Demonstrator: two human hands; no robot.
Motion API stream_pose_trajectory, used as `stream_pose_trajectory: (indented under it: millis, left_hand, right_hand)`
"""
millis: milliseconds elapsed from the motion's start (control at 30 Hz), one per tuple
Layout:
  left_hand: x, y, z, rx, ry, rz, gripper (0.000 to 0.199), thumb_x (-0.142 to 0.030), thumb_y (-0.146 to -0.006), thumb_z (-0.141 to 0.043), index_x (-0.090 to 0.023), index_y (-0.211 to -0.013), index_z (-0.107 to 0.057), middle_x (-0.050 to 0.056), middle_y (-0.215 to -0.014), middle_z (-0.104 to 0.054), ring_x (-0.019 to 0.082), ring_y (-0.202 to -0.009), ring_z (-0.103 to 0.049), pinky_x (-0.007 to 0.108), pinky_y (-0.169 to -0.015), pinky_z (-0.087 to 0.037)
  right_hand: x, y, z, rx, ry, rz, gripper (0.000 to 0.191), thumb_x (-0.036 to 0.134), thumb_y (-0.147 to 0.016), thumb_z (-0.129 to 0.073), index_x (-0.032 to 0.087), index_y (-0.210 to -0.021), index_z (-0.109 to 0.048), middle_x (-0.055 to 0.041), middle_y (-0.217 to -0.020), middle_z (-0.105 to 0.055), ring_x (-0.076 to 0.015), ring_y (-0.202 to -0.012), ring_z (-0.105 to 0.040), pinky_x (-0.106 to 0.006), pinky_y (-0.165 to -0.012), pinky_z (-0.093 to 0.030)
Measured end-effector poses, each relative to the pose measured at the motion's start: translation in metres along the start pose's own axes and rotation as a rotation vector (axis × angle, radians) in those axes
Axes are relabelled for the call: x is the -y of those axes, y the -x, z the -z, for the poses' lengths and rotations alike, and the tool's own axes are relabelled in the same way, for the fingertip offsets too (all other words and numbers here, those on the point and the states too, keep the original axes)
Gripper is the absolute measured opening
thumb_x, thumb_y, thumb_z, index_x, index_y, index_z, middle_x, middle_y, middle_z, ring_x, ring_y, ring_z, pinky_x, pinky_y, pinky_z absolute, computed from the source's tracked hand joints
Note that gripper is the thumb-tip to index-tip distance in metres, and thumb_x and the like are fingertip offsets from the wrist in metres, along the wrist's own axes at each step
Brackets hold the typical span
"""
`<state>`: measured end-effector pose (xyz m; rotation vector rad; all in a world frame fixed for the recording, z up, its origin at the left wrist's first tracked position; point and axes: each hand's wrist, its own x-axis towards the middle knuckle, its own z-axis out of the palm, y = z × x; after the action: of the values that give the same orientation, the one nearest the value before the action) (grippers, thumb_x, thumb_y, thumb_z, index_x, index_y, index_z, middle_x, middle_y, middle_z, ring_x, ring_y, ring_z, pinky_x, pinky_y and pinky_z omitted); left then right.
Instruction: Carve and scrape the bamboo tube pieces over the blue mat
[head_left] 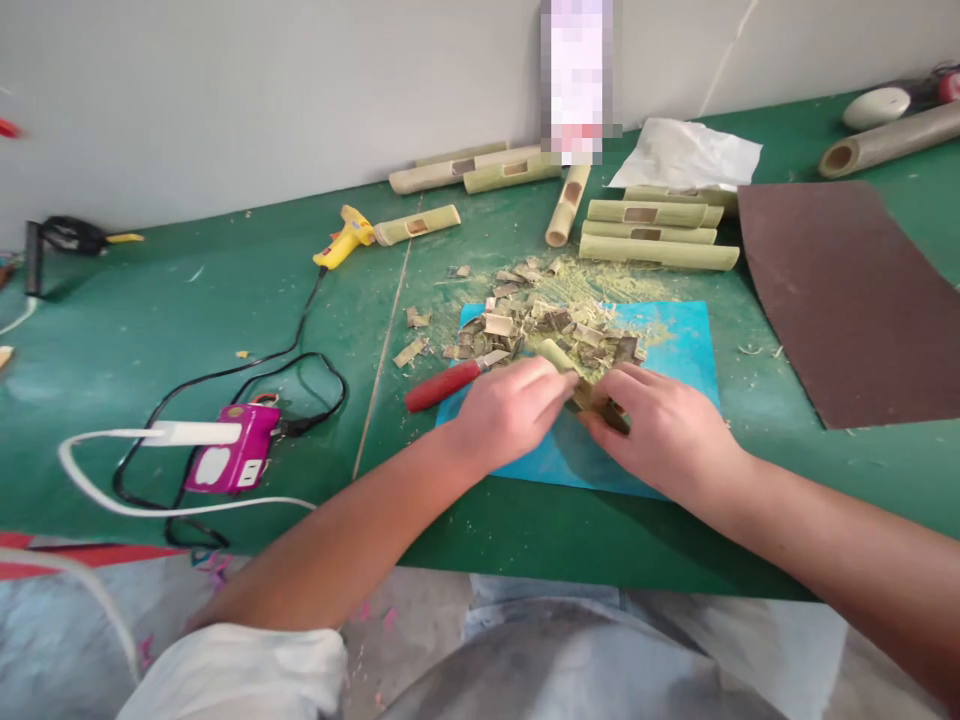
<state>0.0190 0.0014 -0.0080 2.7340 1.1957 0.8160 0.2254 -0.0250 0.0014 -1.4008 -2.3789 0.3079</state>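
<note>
A short bamboo tube (556, 352) lies tilted between my two hands, over a blue sheet (686, 345) on the green table. My left hand (517, 405) closes on its far-left part, fingers bent. Around the near-right end, my right hand (660, 420) is wrapped with thumb and fingers. Much of the tube is hidden by my fingers, and whether either hand also holds a small tool cannot be seen. Just left of my left hand rests a knife with a red handle (442, 386). Bamboo chips (499, 324) and sawdust are heaped beyond both hands.
Notched bamboo tubes (660, 252) are stacked at the back right, with more along the wall. A yellow glue gun (346, 238) lies left, its black cord running to a purple power strip (234, 448). A brown sheet (855, 300) covers the right side.
</note>
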Motion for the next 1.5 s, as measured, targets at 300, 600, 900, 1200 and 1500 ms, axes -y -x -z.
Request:
stream_pose_trajectory:
  millis: [300,600,900,1200,1500]
  left_hand:
    - [0.001,0.001,0.000,0.003,0.062,0.001,0.023,-0.027,-0.098,-0.049,-0.016,-0.101,-0.069,0.006,-0.086,-0.070,0.014,-0.080,-0.066,0.025,-0.075,-0.053]
    - [-0.008,0.000,0.000,-0.003,0.069,-0.033,0.021,-0.022,-0.097,-0.049,-0.015,-0.094,-0.070,0.006,-0.080,-0.069,0.014,-0.078,-0.066,0.025,-0.075,-0.053]
    - [0.004,-0.003,0.000,-0.157,0.213,0.211,0.014,-0.019,-0.092,-0.056,-0.016,-0.091,-0.070,0.004,-0.083,-0.069,0.013,-0.077,-0.064,0.023,-0.073,-0.049]
    - [-0.003,-0.005,0.005,-0.124,0.736,0.679,0.013,-0.025,-0.088,-0.059,-0.017,-0.085,-0.068,-0.003,-0.061,-0.060,0.006,-0.046,-0.048,0.019,-0.046,-0.040]
    - [-0.004,-0.005,0.001,-0.191,0.797,0.653,0.012,-0.023,-0.081,-0.068,-0.016,-0.091,-0.071,0.001,-0.074,-0.069,0.008,-0.059,-0.059,0.018,-0.054,-0.048]
  right_hand:
    - [-0.001,0.001,0.000,0.004,0.006,0.005,0.015,0.030,-0.084,-0.058,0.020,-0.074,-0.055,0.0002,-0.072,-0.058,-0.0126,-0.061,-0.052,-0.026,-0.054,-0.031]
    - [-0.002,0.000,-0.001,0.012,0.003,-0.009,0.013,0.029,-0.084,-0.059,0.019,-0.076,-0.056,0.0000,-0.074,-0.058,-0.0128,-0.062,-0.052,-0.026,-0.055,-0.031]
    - [0.000,0.000,0.000,0.031,0.004,-0.025,0.011,0.029,-0.082,-0.061,0.019,-0.078,-0.058,-0.0007,-0.076,-0.061,-0.0133,-0.063,-0.053,-0.026,-0.055,-0.031]
    - [-0.001,0.000,0.000,0.054,-0.007,-0.041,0.012,0.031,-0.083,-0.060,0.019,-0.081,-0.059,-0.0009,-0.078,-0.061,-0.0130,-0.064,-0.052,-0.027,-0.055,-0.031]
    - [-0.001,0.000,0.001,0.058,-0.017,-0.048,0.011,0.030,-0.083,-0.060,0.020,-0.080,-0.058,-0.0004,-0.078,-0.060,-0.0122,-0.063,-0.050,-0.026,-0.054,-0.030]
